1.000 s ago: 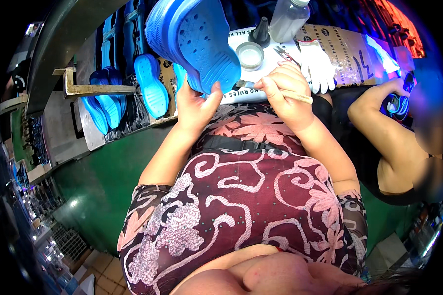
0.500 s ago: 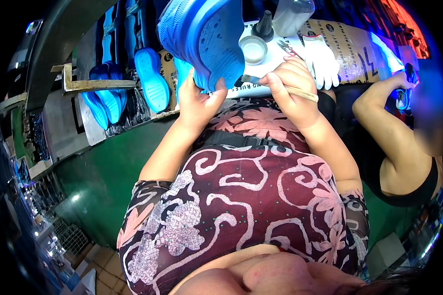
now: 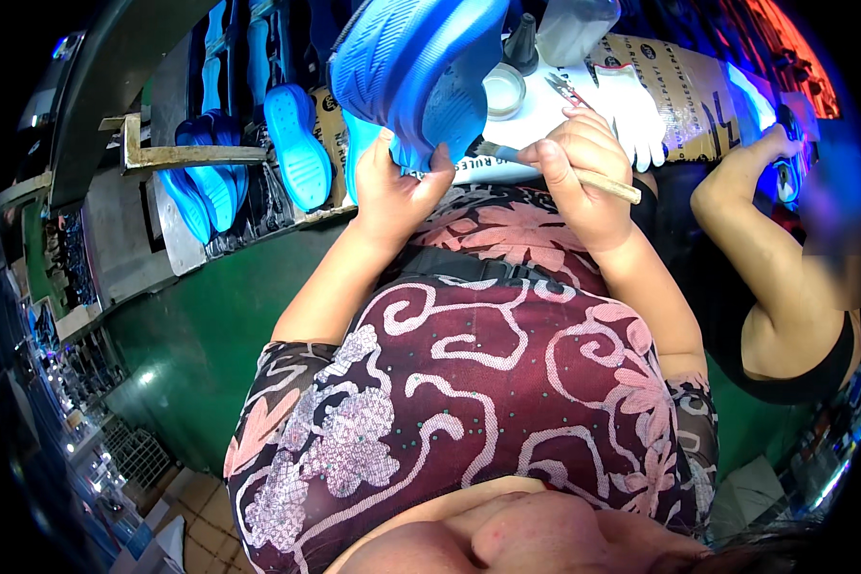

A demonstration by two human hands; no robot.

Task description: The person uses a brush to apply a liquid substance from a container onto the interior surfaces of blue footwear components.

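My left hand [image 3: 397, 191] is closed on the near end of a blue shoe sole [image 3: 392, 77], which it holds up and tilted, its hollow inner side facing right. Between the fingers of my right hand [image 3: 588, 177] is a brush [image 3: 607, 185] with a pale handle and dark bristles. The bristle end lies close to the sole's right lower edge; whether they touch I cannot tell. Beyond my right hand a round white dish [image 3: 503, 92] stands on a white sheet [image 3: 543, 103], beside red-handled snips [image 3: 566, 91].
A dark cone-tipped bottle [image 3: 520, 46] and a clear container [image 3: 574, 31] stand behind the dish. White gloves [image 3: 629, 105] lie on the brown cardboard [image 3: 684, 91]. Several blue soles [image 3: 298, 143] rest at left, near a metal bracket [image 3: 196, 163]. At right a co-worker's arm [image 3: 751, 210] reaches in.
The sole has turned, and its inner side shows less. Both my hands have shifted slightly right in the view, still holding the sole and the brush.
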